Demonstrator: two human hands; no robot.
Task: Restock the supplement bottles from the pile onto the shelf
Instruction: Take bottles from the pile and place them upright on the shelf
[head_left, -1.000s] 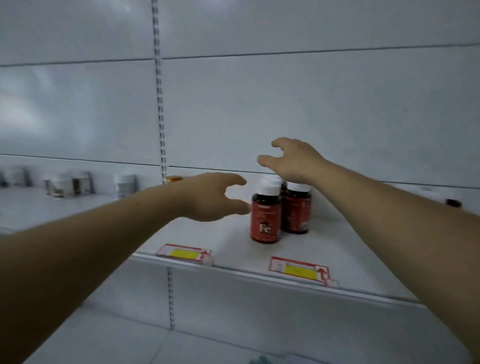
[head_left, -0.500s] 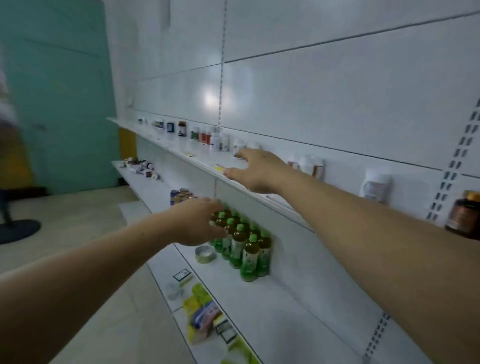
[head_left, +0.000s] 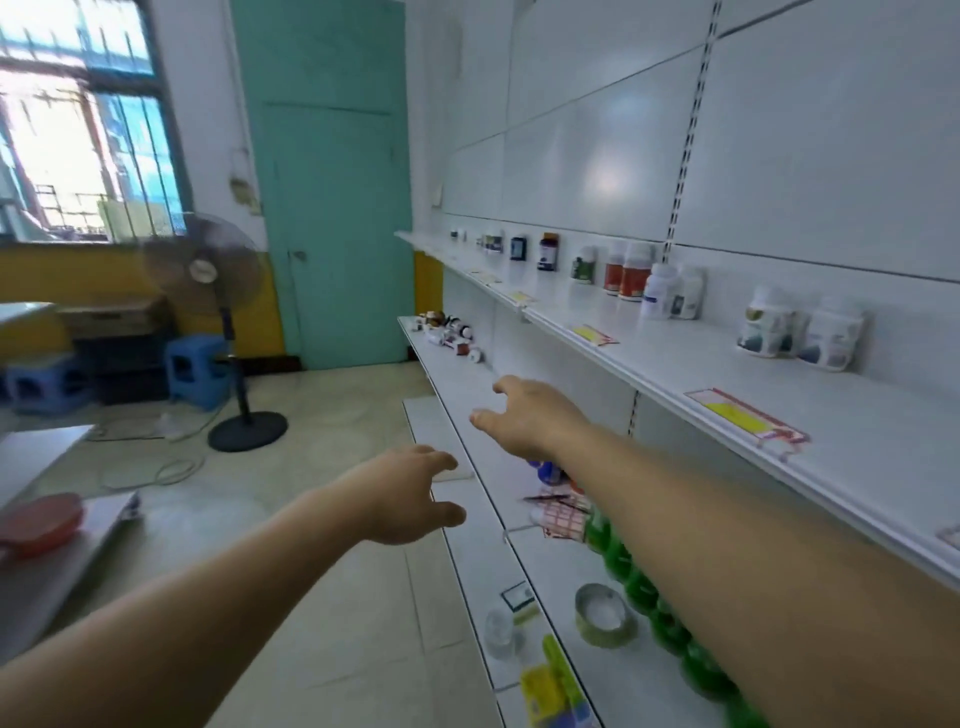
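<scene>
Pile of supplement bottles (head_left: 451, 335): a loose heap of small bottles was seen lying on the middle shelf (head_left: 467, 384), far down the aisle at about twelve o'clock from the hands; most lay on their sides, and single labels were too small to be read.

Handling, as judged: the bottles were taken to be light, rigid plastic with smooth, somewhat slippery walls; a bottle lying down was expected to roll. A grasp around the body below the cap was judged safest, with the cap kept upward for setting down.

Upper shelf (head_left: 675, 358): upright bottles (head_left: 635, 270) were seen in small groups along the back, at about two o'clock from the pile, with bare gaps and yellow price tags (head_left: 592, 332) on the front lip.

Right hand (head_left: 530, 415): it was held out toward the pile, well short of it, fingers spread and nothing gripped.

Left hand (head_left: 410, 493): it was held lower, at about eight o'clock from the right hand, fingers loosely curled apart, empty.

Surroundings: green drink bottles (head_left: 644, 592) stood under the right forearm; a teal door (head_left: 332, 182) and a standing fan (head_left: 208, 270) were seen at eleven o'clock.
</scene>
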